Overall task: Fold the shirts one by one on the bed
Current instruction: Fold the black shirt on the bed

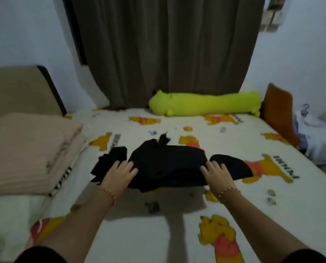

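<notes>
While both arms reach over the bear-print bedsheet [139, 234], the left hand [118, 173] and right hand [216, 174] rest flat, fingers spread, on a crumpled black shirt [166, 162] mid-bed; beyond, a lime-green bolster [204, 105] lies against the brown curtain [168, 54].

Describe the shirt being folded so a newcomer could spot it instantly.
Start at the bed with the cartoon-bear sheet. In its middle lies the shirt, a crumpled heap. It is black, unlike the bright green pillow at the far edge and the folded beige blanket on the left.
</notes>
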